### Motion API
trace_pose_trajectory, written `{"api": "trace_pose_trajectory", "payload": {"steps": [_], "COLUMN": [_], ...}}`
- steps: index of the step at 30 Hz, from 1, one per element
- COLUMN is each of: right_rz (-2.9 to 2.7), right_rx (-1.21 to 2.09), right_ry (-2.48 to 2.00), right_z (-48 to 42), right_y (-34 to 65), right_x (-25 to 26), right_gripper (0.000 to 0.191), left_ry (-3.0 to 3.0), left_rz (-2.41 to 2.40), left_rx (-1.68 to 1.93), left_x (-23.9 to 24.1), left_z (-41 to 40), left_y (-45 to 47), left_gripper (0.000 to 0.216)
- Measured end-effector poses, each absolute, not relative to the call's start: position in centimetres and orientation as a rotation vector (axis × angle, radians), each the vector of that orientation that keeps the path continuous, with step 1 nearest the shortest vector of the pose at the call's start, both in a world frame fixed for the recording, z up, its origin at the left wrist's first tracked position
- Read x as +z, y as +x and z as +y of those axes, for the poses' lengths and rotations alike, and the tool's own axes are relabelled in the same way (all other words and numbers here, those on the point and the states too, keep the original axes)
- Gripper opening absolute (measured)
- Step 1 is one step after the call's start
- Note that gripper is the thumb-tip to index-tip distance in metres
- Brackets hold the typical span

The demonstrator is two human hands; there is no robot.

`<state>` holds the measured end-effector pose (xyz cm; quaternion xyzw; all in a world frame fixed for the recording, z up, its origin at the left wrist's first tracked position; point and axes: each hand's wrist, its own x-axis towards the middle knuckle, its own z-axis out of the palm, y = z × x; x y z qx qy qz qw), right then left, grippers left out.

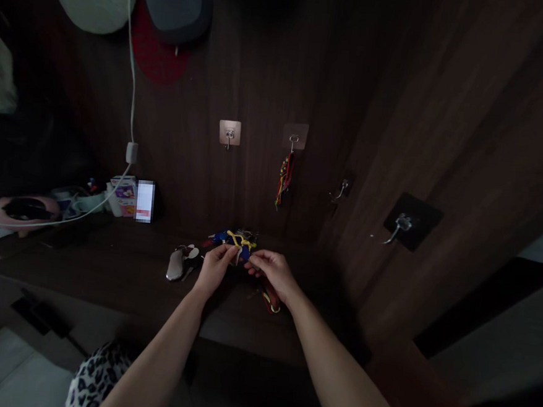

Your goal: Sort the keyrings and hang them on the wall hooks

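My left hand (215,266) and my right hand (272,272) meet over a dark wooden shelf (109,260). Both pinch a bunch of keys with a yellow and blue cord (236,239), held just above the shelf. Under my right wrist lies a red and yellow cord (269,301). A silver object with a white tag (180,263) rests on the shelf just left of my left hand.
The dark wood wall carries several adhesive hooks: a bare one (229,133), one with a multicoloured strap (285,178), and two metal hooks (342,188) (400,227) further right. A white cable (132,82), small boxes (125,196) and a pink object (22,209) sit at left.
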<state>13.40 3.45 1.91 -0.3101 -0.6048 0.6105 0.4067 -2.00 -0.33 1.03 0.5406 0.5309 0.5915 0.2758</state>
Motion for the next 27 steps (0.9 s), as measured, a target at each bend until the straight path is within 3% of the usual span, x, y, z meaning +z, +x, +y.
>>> {"api": "trace_pose_trajectory", "payload": {"steps": [20, 27], "right_rz": [-1.282, -1.352], "right_rx": [1.675, 1.504], "right_ry": [-0.7, -0.765], "right_z": [3.69, 3.99], "right_y": [13.6, 13.46], "right_x": [1.99, 1.74], "right_gripper": [0.024, 0.021], "left_ry": [1.442, 1.496], "left_rz": [1.393, 1.439], "left_rx": [1.629, 1.605], "left_x": [0.93, 1.03], "left_z": [-0.32, -0.51], "left_y": [-1.79, -1.61], "left_gripper": [0.031, 0.029]}}
